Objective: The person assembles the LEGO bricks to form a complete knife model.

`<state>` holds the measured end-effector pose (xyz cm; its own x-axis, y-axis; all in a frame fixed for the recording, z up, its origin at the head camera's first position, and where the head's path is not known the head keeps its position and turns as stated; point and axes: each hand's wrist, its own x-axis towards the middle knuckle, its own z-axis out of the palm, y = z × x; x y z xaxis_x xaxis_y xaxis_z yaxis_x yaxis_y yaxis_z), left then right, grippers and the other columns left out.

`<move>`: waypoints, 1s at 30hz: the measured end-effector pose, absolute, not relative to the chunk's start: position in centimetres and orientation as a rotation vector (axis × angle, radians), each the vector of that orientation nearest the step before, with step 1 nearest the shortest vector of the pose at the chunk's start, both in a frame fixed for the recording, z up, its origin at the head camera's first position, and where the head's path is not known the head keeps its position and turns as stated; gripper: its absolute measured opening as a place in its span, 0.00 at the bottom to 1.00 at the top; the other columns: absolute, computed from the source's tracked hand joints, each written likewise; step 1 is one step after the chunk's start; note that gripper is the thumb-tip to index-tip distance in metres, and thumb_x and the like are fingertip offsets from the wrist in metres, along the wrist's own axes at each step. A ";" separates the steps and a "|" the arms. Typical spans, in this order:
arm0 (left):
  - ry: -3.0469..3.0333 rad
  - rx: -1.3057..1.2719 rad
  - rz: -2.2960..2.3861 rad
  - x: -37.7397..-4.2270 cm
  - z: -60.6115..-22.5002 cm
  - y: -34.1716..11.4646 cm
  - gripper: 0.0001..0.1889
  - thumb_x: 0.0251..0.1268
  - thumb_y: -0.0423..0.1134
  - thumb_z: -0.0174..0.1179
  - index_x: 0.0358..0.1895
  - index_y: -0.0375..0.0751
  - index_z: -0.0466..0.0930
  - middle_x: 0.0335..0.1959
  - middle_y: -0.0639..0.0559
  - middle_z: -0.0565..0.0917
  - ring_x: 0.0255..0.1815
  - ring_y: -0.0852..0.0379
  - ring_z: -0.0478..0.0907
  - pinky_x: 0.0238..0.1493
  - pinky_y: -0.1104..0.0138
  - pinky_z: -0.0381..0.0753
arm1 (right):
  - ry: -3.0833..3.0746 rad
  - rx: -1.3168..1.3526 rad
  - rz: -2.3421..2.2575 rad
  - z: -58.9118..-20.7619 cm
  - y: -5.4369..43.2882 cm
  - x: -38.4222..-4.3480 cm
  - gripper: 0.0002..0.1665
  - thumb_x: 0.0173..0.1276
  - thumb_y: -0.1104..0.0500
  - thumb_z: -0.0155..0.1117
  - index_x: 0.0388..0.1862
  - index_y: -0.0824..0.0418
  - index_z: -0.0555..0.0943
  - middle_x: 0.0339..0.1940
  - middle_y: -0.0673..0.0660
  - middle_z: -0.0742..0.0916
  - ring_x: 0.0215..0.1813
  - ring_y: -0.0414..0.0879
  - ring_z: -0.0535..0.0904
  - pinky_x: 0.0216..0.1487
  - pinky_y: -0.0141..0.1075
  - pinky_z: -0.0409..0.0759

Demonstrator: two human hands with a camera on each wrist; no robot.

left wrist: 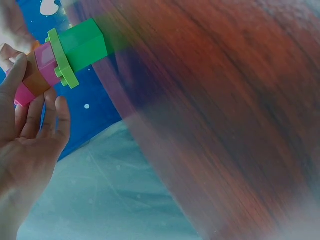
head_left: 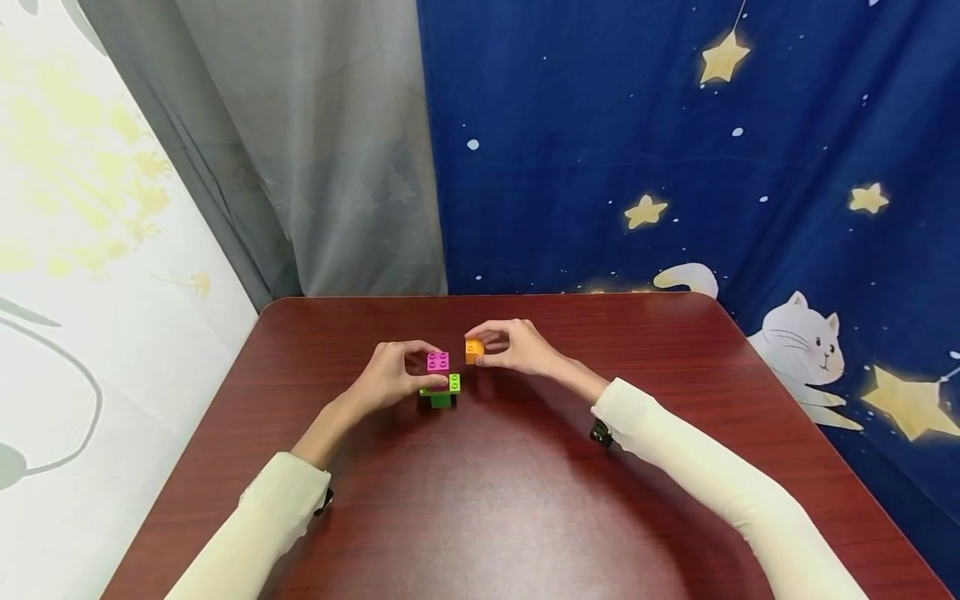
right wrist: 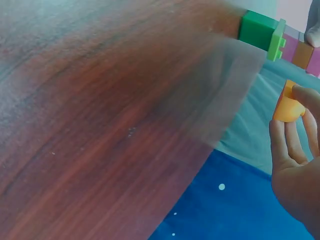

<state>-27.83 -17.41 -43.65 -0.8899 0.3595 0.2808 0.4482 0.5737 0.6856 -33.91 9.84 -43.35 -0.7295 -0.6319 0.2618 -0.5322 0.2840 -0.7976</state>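
Note:
My left hand (head_left: pixel 387 372) grips the upper part of a stack of toy building blocks standing on the table. A pink block (head_left: pixel 438 361) tops the stack. Under it come a brown block (left wrist: pixel 37 82), another pink block (left wrist: pixel 46 62), a wide lime-green plate (left wrist: pixel 63 60) and a green block (left wrist: pixel 85 44) at the base. Thumb and fingers lie on opposite sides, partly covering the brown block. Just right of the stack, apart from it, my right hand (head_left: pixel 522 348) pinches an orange block (right wrist: pixel 288 107) between thumb and fingers; one side of this block looks curved.
The dark red wooden table (head_left: pixel 525 500) stretches out on every side of the stack. Behind its far edge hang a grey curtain (head_left: pixel 360 167) and a blue star-patterned curtain (head_left: pixel 562 167). A pale patterned panel (head_left: pixel 90 250) stands along the left.

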 end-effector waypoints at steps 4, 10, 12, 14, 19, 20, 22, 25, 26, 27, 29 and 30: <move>-2.694 -0.682 -1.213 -27.8 -43.6 -17.4 0.21 0.52 0.44 0.83 0.49 0.44 0.89 0.37 0.51 0.90 0.38 0.53 0.88 0.42 0.56 0.88 | 2.452 -1.117 -1.421 -42.5 9.7 -33.7 0.24 0.62 0.64 0.80 0.57 0.62 0.86 0.50 0.56 0.91 0.53 0.47 0.88 0.57 0.43 0.85; -2.691 -0.676 -1.219 -28.0 -43.7 -17.5 0.21 0.52 0.45 0.83 0.48 0.44 0.89 0.37 0.53 0.90 0.37 0.56 0.88 0.42 0.59 0.88 | 2.447 -1.118 -1.438 -41.5 9.3 -33.7 0.24 0.62 0.63 0.81 0.58 0.60 0.86 0.51 0.54 0.91 0.53 0.45 0.88 0.57 0.41 0.85; -2.691 -0.677 -1.224 -28.1 -43.8 -17.5 0.21 0.52 0.46 0.83 0.49 0.44 0.89 0.37 0.53 0.90 0.37 0.56 0.88 0.42 0.60 0.88 | 2.436 -1.121 -1.452 -41.3 9.2 -33.7 0.25 0.62 0.62 0.80 0.58 0.61 0.86 0.52 0.54 0.91 0.53 0.45 0.88 0.57 0.45 0.85; -2.691 -0.677 -1.237 -28.1 -43.8 -17.5 0.21 0.52 0.45 0.83 0.49 0.43 0.89 0.37 0.53 0.90 0.37 0.56 0.88 0.42 0.60 0.88 | 2.427 -1.126 -1.465 -41.1 9.0 -33.7 0.25 0.62 0.62 0.80 0.59 0.61 0.86 0.52 0.55 0.90 0.53 0.45 0.88 0.58 0.49 0.84; -2.686 -0.683 -1.270 -28.2 -43.9 -17.6 0.21 0.52 0.44 0.83 0.48 0.41 0.89 0.36 0.51 0.90 0.37 0.55 0.88 0.41 0.61 0.88 | 2.398 -1.137 -1.487 -40.7 8.4 -33.5 0.25 0.62 0.63 0.80 0.58 0.59 0.86 0.52 0.55 0.90 0.53 0.46 0.88 0.59 0.55 0.83; -2.685 -0.683 -1.275 -28.3 -43.9 -17.6 0.21 0.52 0.44 0.83 0.48 0.41 0.89 0.36 0.51 0.90 0.37 0.55 0.88 0.41 0.61 0.88 | 2.396 -1.140 -1.486 -40.6 8.3 -33.4 0.25 0.62 0.63 0.80 0.59 0.59 0.86 0.52 0.54 0.90 0.53 0.46 0.88 0.59 0.55 0.83; -2.686 -0.680 -1.280 -28.3 -44.0 -17.7 0.21 0.52 0.43 0.83 0.48 0.40 0.88 0.37 0.51 0.90 0.37 0.54 0.88 0.41 0.62 0.88 | 2.388 -1.146 -1.484 -40.5 8.0 -33.2 0.25 0.63 0.63 0.80 0.59 0.59 0.86 0.52 0.55 0.90 0.54 0.46 0.88 0.59 0.53 0.83; -2.691 -0.678 -1.284 -28.2 -44.0 -17.7 0.21 0.52 0.43 0.83 0.48 0.40 0.88 0.37 0.51 0.90 0.37 0.54 0.89 0.41 0.63 0.88 | 2.377 -1.143 -1.481 -40.4 7.7 -33.0 0.25 0.64 0.63 0.79 0.60 0.60 0.86 0.53 0.55 0.90 0.54 0.46 0.88 0.58 0.50 0.84; -2.694 -0.679 -1.286 -28.2 -44.0 -17.7 0.21 0.52 0.43 0.83 0.48 0.40 0.88 0.37 0.51 0.90 0.37 0.53 0.89 0.41 0.63 0.88 | 2.376 -1.139 -1.479 -40.3 7.6 -32.9 0.25 0.64 0.63 0.79 0.60 0.60 0.86 0.53 0.55 0.90 0.54 0.46 0.88 0.58 0.48 0.84; -2.696 -0.681 -1.286 -28.2 -44.0 -17.7 0.22 0.52 0.43 0.83 0.49 0.40 0.88 0.37 0.51 0.90 0.37 0.53 0.89 0.41 0.63 0.88 | 2.374 -1.135 -1.479 -40.3 7.5 -32.9 0.25 0.64 0.63 0.79 0.60 0.59 0.86 0.53 0.54 0.90 0.54 0.45 0.88 0.58 0.46 0.84; -2.701 -0.685 -1.285 -28.2 -44.0 -17.8 0.22 0.52 0.43 0.83 0.49 0.40 0.88 0.37 0.50 0.90 0.37 0.54 0.89 0.41 0.64 0.88 | 2.372 -1.127 -1.479 -40.3 7.4 -32.8 0.25 0.64 0.63 0.79 0.61 0.59 0.86 0.53 0.54 0.90 0.54 0.45 0.88 0.58 0.43 0.84; -2.703 -0.686 -1.284 -28.2 -44.1 -17.8 0.22 0.52 0.43 0.82 0.49 0.40 0.88 0.37 0.50 0.90 0.37 0.54 0.88 0.41 0.64 0.88 | 2.374 -1.125 -1.479 -40.3 7.4 -32.9 0.25 0.64 0.62 0.79 0.61 0.59 0.86 0.53 0.54 0.90 0.54 0.45 0.88 0.57 0.42 0.84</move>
<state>-28.25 -17.77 -44.08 -0.8978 0.3630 0.2494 0.4227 0.5508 0.7197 -32.85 7.42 -40.32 -0.7143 -0.6477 0.2650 -0.5234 0.2431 -0.8166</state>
